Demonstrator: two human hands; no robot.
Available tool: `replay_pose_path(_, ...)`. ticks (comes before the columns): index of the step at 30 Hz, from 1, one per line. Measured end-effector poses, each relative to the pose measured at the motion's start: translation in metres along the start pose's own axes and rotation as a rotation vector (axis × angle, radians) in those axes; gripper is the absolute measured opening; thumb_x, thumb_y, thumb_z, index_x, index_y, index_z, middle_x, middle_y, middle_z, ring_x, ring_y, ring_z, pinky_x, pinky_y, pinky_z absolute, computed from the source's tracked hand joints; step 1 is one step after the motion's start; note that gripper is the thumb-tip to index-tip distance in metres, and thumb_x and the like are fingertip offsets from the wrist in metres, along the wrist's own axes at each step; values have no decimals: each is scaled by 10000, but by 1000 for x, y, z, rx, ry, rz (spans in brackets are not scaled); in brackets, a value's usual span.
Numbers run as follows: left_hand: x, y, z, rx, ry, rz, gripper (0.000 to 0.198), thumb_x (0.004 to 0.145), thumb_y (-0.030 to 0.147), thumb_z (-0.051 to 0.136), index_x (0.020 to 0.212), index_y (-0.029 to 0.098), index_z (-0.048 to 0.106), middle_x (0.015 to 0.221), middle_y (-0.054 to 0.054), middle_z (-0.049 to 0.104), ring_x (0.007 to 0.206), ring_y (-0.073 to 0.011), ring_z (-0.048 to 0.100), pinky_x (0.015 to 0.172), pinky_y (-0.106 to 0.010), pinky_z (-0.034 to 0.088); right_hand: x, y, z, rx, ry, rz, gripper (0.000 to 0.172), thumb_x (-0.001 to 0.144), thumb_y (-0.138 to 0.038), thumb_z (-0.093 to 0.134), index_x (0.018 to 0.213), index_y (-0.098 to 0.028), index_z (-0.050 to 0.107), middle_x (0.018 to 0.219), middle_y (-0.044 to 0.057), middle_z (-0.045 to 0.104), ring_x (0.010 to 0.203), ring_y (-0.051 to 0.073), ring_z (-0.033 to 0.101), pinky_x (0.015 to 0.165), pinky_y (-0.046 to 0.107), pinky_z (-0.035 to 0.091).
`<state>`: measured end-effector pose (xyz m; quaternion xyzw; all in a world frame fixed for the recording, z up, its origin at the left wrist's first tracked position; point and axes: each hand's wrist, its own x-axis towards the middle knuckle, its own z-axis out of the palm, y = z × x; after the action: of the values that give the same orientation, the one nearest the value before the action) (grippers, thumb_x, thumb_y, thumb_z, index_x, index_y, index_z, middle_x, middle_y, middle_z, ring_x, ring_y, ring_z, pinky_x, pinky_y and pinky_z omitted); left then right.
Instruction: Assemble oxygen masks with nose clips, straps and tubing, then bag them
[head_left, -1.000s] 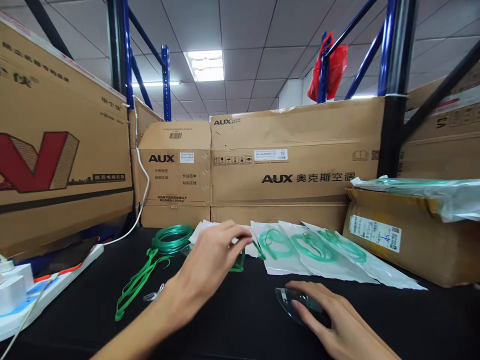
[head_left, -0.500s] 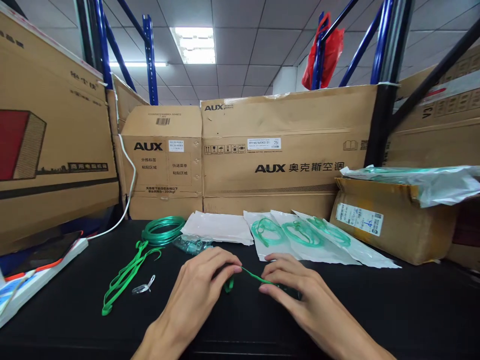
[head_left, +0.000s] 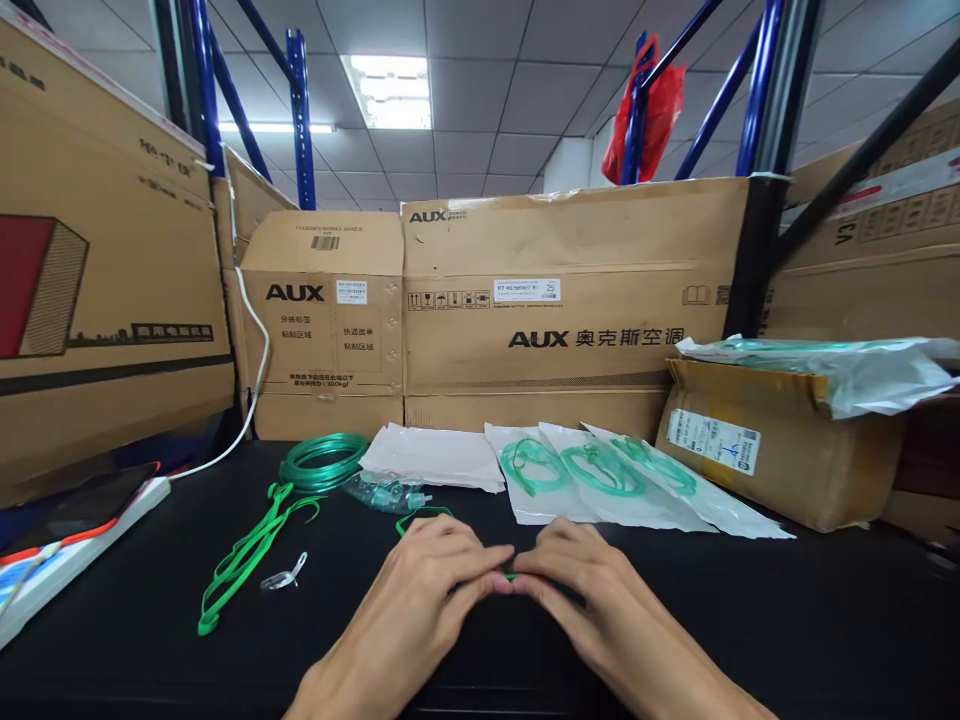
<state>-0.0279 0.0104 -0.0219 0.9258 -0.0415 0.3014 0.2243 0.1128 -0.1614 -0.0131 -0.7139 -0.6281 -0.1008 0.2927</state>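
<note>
My left hand (head_left: 424,600) and my right hand (head_left: 592,600) meet fingertip to fingertip over the black table (head_left: 787,620). Between them they pinch a thin green strap (head_left: 420,513), which loops back behind my left hand. A dark clear mask seen earlier is hidden under my right hand. Just beyond my hands lies a clear plastic mask part (head_left: 384,492). A coil of green tubing (head_left: 324,460) sits farther back to the left.
A bundle of green straps (head_left: 244,555) and a small clear clip (head_left: 283,577) lie at left. Sealed white pouches with green tubing (head_left: 592,475) fan out behind. Cardboard boxes (head_left: 570,300) wall the back and sides. A power strip with a phone (head_left: 82,520) sits far left.
My left hand drew the green strap back from the pouches toward me. My right hand shifted left to meet it, and both hands now pinch the strap close together.
</note>
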Motion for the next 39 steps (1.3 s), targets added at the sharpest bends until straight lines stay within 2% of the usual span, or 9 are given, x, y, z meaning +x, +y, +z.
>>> replay_pose_path(6, -1, 2, 0, -2, 45, -60, 220, 1007, 212, 622, 1123, 330, 767, 973, 45, 763, 947, -186, 628, 895, -345, 427, 6, -1, -12, 71, -38, 123, 238, 1025, -299, 573, 867, -224, 734, 838, 18, 726, 846, 231, 670, 787, 380, 473)
replay_pose_path(14, 1, 4, 10, -59, 53, -37, 112, 978, 246, 679, 1014, 291, 776, 948, 81, 775, 893, -154, 638, 886, -316, 388, 5, -6, -4, 20, 5, 24, 169, 1028, -274, 561, 912, -244, 679, 889, 1, 703, 885, 217, 662, 834, 382, 487)
replay_pose_path(17, 0, 5, 9, -61, 80, -68, 112, 967, 243, 696, 1012, 307, 777, 948, 98, 780, 898, -150, 651, 920, -324, 372, -2, 3, -8, -11, 106, 31, 159, 1018, -351, 565, 1043, -262, 695, 1051, 42, 696, 1006, 248, 663, 896, 414, 518)
replay_pose_path(19, 0, 5, 8, -69, 92, -104, 133, 963, 266, 702, 1051, 335, 774, 952, 104, 781, 908, -153, 656, 923, -326, 375, -10, 16, -11, -82, 166, 98, 276, 986, -430, 591, 1206, -295, 689, 1216, 77, 674, 1132, 302, 641, 959, 480, 521)
replay_pose_path(23, -1, 4, 7, -67, 90, -138, 155, 973, 304, 687, 1083, 378, 767, 943, 104, 777, 889, -162, 655, 927, -340, 370, -24, 43, -10, -129, 64, 337, 457, 908, -520, 641, 1332, -351, 663, 1367, 88, 663, 1260, 402, 600, 1049, 639, 454)
replay_pose_path(25, -2, 5, 6, -68, 76, -151, 152, 997, 312, 649, 1063, 385, 766, 943, 97, 768, 893, -168, 651, 941, -354, 354, -23, 44, -8, -27, 51, 370, 417, 914, -492, 628, 1293, -330, 693, 1337, 78, 698, 1261, 387, 610, 1088, 615, 431)
replay_pose_path(28, -2, 6, 5, -61, 63, -207, 171, 1021, 330, 598, 997, 365, 764, 939, 77, 743, 918, -183, 636, 960, -376, 334, -13, 29, -6, 244, 150, 410, 377, 917, -505, 623, 1212, -289, 714, 1256, 69, 737, 1212, 335, 644, 1060, 498, 483)
replay_pose_path(33, -2, 6, 6, -84, 55, -233, 180, 1013, 356, 592, 960, 339, 763, 844, 58, 702, 838, -181, 606, 900, -357, 359, -4, 3, 5, 701, 196, 474, 441, 874, -581, 665, 1165, -250, 646, 1138, 64, 728, 982, 252, 701, 765, 333, 573)
replay_pose_path(39, -1, 12, 12, -96, 24, -240, 201, 1003, 326, 592, 912, 289, 768, 784, 40, 678, 766, -176, 582, 822, -328, 381, -12, 4, 18, 899, 212, 453, 469, 851, -577, 715, 1129, -239, 545, 1111, 75, 676, 1051, 264, 681, 762, 339, 563)
